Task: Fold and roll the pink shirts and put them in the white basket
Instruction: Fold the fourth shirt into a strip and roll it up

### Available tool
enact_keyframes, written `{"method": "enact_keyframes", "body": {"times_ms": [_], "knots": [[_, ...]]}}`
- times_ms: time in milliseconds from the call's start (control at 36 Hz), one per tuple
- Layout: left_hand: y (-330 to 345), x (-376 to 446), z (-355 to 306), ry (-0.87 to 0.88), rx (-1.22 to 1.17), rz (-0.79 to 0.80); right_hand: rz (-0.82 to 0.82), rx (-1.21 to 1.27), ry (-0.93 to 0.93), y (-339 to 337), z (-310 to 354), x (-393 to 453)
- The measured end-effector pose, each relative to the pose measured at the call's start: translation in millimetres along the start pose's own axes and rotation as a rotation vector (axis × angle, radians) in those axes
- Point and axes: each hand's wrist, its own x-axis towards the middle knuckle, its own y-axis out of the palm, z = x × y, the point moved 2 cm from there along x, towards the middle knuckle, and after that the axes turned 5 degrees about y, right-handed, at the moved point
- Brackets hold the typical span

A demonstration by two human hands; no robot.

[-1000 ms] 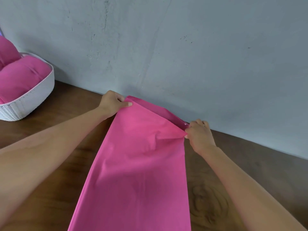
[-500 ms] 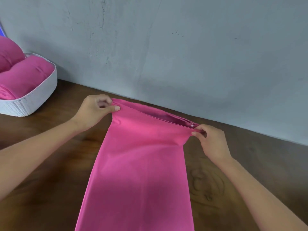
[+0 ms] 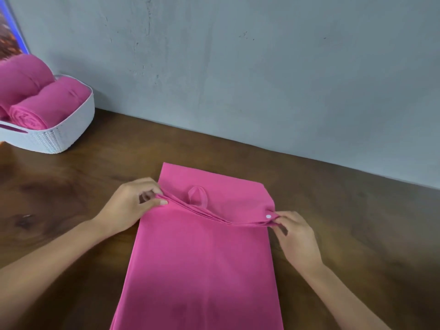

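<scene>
A pink shirt (image 3: 202,253), folded into a long strip, lies on the wooden table (image 3: 71,210) and runs toward me past the bottom of the view. My left hand (image 3: 133,206) pinches the left end of a folded ridge across the strip. At the right end, beside a small white button, my right hand (image 3: 292,232) pinches the same ridge. Beyond the ridge a flat band of shirt with a small loop lies toward the wall. The white basket (image 3: 69,132) stands at the far left and holds rolled pink shirts (image 3: 47,103).
A grey wall (image 3: 262,79) runs along the back edge of the table. A framed picture edge (image 3: 9,32) shows at the top left, above the basket. Bare dark wood lies on both sides of the strip.
Both hands have drawn the pinched edge of the shirt back toward me, away from the wall. A flat band of shirt now shows beyond the ridge. More of the basket has come into view.
</scene>
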Motion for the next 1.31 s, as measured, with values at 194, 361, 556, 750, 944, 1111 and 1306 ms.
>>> {"method": "enact_keyframes", "body": {"times_ms": [194,361,556,750,944,1111,1306], "knots": [[16,-46,-20,-0.044,0.038,-0.01,0.059,0.033,0.001,11,-11,-42],[30,-86,-35,-0.12,0.13,-0.098,0.037,-0.007,-0.092,7,-18,-82],[54,-135,-63,-0.16,0.189,-0.191,0.012,0.019,-0.104,-2,-28,-140],[75,-185,-94,-0.167,0.229,-0.221,-0.014,0.079,-0.057,-15,-41,-198],[100,-235,-133,-0.224,0.207,-0.219,-0.092,0.089,-0.123,-36,-53,-261],[112,-265,-163,-0.318,0.123,-0.149,-0.116,-0.025,-0.296,-65,-65,-309],[122,-287,-197,-0.293,0.097,-0.131,0.01,0.065,-0.146,-75,-93,-346]]}}
